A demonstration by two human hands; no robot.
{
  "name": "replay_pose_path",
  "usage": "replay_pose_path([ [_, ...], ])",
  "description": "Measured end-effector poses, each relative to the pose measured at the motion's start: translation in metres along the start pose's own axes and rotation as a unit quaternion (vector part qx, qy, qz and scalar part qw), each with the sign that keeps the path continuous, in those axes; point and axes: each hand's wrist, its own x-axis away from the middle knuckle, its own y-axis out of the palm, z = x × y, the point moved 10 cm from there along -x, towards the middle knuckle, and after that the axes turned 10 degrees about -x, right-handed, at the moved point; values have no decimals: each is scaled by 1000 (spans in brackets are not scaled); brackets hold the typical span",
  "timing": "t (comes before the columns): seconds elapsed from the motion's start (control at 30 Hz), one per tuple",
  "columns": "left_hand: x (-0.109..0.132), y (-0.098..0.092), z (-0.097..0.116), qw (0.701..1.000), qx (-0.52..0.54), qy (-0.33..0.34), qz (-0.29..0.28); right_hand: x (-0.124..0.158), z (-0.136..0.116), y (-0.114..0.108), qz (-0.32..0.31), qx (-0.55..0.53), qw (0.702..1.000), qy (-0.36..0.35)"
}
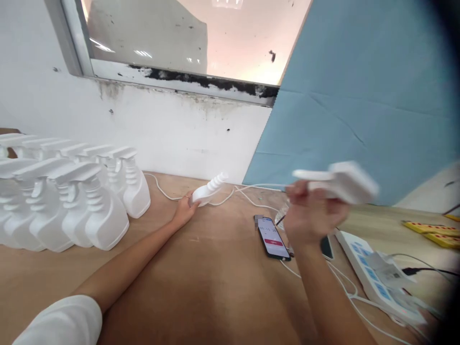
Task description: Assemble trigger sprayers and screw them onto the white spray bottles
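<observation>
My left hand (184, 210) grips the base of a white plastic bottle (209, 190) with a ribbed neck. The bottle is tilted, its neck pointing up and to the right, low over the table. Raised on the right, my right hand (312, 214) is closed around a white trigger spray head (348, 183), smeared by motion. Spray head and bottle are well apart. At the left stand several white spray bottles (106, 215) in rows, upright, with the same kind of trigger head on top.
A phone (273, 238) with a lit screen lies on the wooden table (215, 287) near my right forearm. White cables run along the back and right. A power strip (377, 275) and yellow strips (434, 233) lie at the right. Behind are a white wall and blue sheet (352, 105).
</observation>
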Motion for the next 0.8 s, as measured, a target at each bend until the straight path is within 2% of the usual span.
replay_pose_path([
  [0.07,7,-11,-2,1000,-6,6,-2,-20,-23,10,26,-71,997,-26],
  [0.17,13,-17,-3,1000,-13,16,-10,-28,-39,13,37,-90,995,-22],
  [0.37,13,-12,-2,999,-4,23,-24,-21,-28,8,28,-61,997,22],
  [0.47,16,-10,5,999,11,37,-38,-16,-9,18,1,-85,995,57],
  [0.6,28,-1,24,993,38,59,-92,9,39,35,-64,-41,981,180],
  [0.7,41,13,43,983,75,80,-149,38,76,42,-138,6,952,274],
  [0.8,57,30,55,957,161,75,-228,66,101,48,-198,-2,915,352],
])
